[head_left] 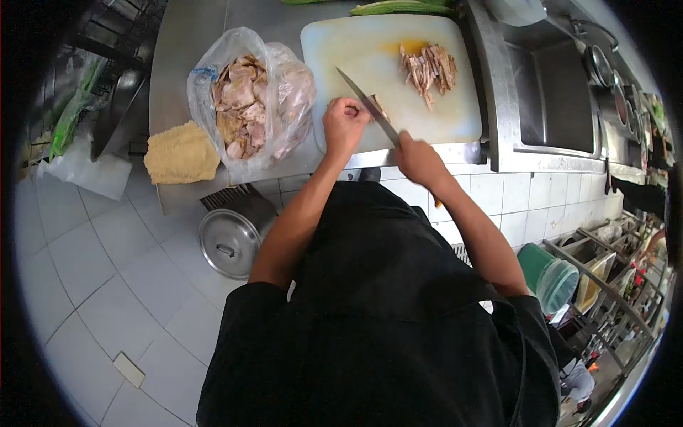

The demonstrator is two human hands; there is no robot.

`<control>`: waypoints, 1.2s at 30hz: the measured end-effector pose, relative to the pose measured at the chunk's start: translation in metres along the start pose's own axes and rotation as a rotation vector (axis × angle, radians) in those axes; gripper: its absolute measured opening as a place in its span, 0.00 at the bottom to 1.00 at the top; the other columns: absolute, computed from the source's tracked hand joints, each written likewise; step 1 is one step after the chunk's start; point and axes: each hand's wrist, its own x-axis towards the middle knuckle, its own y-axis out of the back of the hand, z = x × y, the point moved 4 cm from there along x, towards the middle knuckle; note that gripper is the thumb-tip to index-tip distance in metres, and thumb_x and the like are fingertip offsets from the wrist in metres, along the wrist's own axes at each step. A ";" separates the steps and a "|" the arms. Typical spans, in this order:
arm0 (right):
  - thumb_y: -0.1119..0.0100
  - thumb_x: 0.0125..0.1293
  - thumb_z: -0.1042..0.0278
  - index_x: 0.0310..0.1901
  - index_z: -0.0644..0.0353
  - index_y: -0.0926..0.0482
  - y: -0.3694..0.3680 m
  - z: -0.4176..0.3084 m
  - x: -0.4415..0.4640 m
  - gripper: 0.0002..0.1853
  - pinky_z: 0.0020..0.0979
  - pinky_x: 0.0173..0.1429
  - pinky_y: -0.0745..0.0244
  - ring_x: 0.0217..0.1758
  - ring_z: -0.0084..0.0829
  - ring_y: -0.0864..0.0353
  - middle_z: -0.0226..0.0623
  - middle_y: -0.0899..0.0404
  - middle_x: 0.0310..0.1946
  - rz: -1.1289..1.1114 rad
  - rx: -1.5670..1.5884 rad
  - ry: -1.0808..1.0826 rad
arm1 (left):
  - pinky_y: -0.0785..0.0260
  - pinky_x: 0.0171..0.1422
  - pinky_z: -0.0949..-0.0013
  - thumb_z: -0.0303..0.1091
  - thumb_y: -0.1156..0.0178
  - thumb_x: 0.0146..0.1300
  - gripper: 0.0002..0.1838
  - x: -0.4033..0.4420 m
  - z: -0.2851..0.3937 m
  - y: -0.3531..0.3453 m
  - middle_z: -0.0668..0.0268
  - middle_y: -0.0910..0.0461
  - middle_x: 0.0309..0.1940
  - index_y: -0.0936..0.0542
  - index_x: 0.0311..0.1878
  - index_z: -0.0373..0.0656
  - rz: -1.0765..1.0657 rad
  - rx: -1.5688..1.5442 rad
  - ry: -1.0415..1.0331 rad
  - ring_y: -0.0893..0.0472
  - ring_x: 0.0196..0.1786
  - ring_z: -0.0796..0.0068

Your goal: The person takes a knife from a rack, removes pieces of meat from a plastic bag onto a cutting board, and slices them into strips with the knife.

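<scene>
My right hand (420, 160) is closed round the handle of a long knife (366, 103), whose blade points up and left across a white cutting board (327, 53). Beside the blade lies a small piece of meat (380, 108). My left hand (346, 122) rests at the board's lower left with its fingers curled close to that piece; what they hold, if anything, is too small to tell. A pile of meat strips (429, 70) lies at the board's upper right. Left of the board, an open plastic bag (201, 85) holds pieces of meat (245, 92).
A folded tan cloth (182, 154) lies at the counter's front left edge. Right of the board is a metal sink (551, 99). A lidded pot (230, 243) stands below the counter, and a green bin (541, 270) stands at lower right. Green vegetables (402, 7) lie behind the board.
</scene>
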 end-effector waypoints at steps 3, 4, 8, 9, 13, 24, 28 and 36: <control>0.51 0.69 0.69 0.46 0.64 0.32 -0.004 0.016 -0.051 0.09 0.60 0.45 0.22 0.37 0.64 0.16 0.62 0.17 0.29 -0.048 -0.042 -0.060 | 0.22 0.42 0.68 0.30 0.28 0.52 0.13 0.002 0.005 0.000 0.60 0.15 0.34 0.17 0.39 0.35 -0.013 0.004 0.010 0.15 0.34 0.71; 0.51 0.69 0.69 0.46 0.64 0.32 -0.006 0.023 -0.063 0.08 0.60 0.45 0.22 0.37 0.64 0.16 0.62 0.17 0.29 -0.067 -0.051 -0.070 | 0.22 0.42 0.67 0.31 0.29 0.52 0.13 0.001 0.004 0.001 0.60 0.15 0.34 0.17 0.39 0.35 -0.021 0.002 0.014 0.14 0.34 0.70; 0.51 0.70 0.69 0.44 0.63 0.32 -0.006 0.038 -0.099 0.08 0.60 0.44 0.22 0.36 0.63 0.16 0.61 0.18 0.28 -0.113 -0.069 -0.107 | 0.24 0.43 0.62 0.28 0.31 0.51 0.11 0.001 0.001 0.000 0.58 0.18 0.34 0.18 0.38 0.35 0.024 -0.048 -0.054 0.17 0.33 0.63; 0.50 0.70 0.69 0.44 0.63 0.32 -0.003 0.039 -0.104 0.07 0.60 0.44 0.22 0.36 0.63 0.16 0.61 0.18 0.28 -0.113 -0.069 -0.114 | 0.24 0.44 0.62 0.28 0.31 0.51 0.12 0.003 -0.002 -0.001 0.57 0.18 0.35 0.18 0.38 0.35 0.019 -0.062 -0.045 0.17 0.35 0.62; 0.50 0.70 0.70 0.44 0.64 0.32 0.009 0.044 -0.117 0.07 0.61 0.42 0.24 0.34 0.64 0.17 0.61 0.19 0.26 -0.105 -0.076 -0.096 | 0.25 0.46 0.59 0.27 0.32 0.53 0.13 0.002 0.002 -0.006 0.55 0.20 0.38 0.17 0.42 0.35 0.064 0.011 -0.114 0.18 0.38 0.58; 0.49 0.72 0.68 0.43 0.66 0.33 0.027 0.034 -0.105 0.09 0.61 0.41 0.26 0.31 0.65 0.20 0.62 0.22 0.22 0.156 0.143 -0.046 | 0.27 0.55 0.58 0.31 0.30 0.55 0.15 0.021 0.009 0.016 0.58 0.20 0.45 0.14 0.47 0.40 0.091 0.354 -0.214 0.20 0.48 0.61; 0.50 0.71 0.69 0.44 0.67 0.34 0.027 0.018 -0.071 0.09 0.62 0.43 0.27 0.32 0.67 0.20 0.63 0.22 0.24 0.208 0.175 0.004 | 0.33 0.62 0.53 0.33 0.29 0.56 0.15 0.016 0.034 0.011 0.62 0.19 0.47 0.13 0.47 0.42 -0.012 0.483 -0.497 0.24 0.56 0.58; 0.50 0.72 0.67 0.45 0.67 0.34 0.027 0.008 -0.039 0.11 0.61 0.46 0.24 0.35 0.67 0.18 0.65 0.19 0.27 0.176 0.100 -0.028 | 0.34 0.64 0.55 0.31 0.30 0.58 0.12 0.001 0.018 -0.025 0.66 0.17 0.46 0.13 0.46 0.43 -0.277 0.299 -0.598 0.23 0.57 0.60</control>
